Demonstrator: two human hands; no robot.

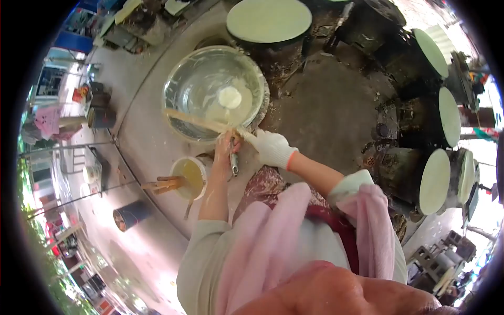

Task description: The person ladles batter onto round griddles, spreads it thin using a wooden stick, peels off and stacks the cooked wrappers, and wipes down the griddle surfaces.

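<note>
My left hand (226, 149), bare and smeared with batter, is closed around the metal handle (234, 165) of what looks like a ladle. In line with it, a round white shape (229, 97), likely the ladle's bowl, shows inside the large metal basin (173, 79), which holds pale batter. A long wooden scraper (195, 120) lies across the basin's near side, coated with batter toward its right end. My right hand (271, 149), in a white knit glove, closes on that end, close beside my left hand. Its fingertips are partly hidden.
A white bucket (201, 164) with yellowish liquid and wooden handles stands left of my left forearm. Round griddles with pale sheets, such as the far one (269, 21) and the right one (434, 181), curve around the floor. A dark blue bucket (135, 215) stands farther left.
</note>
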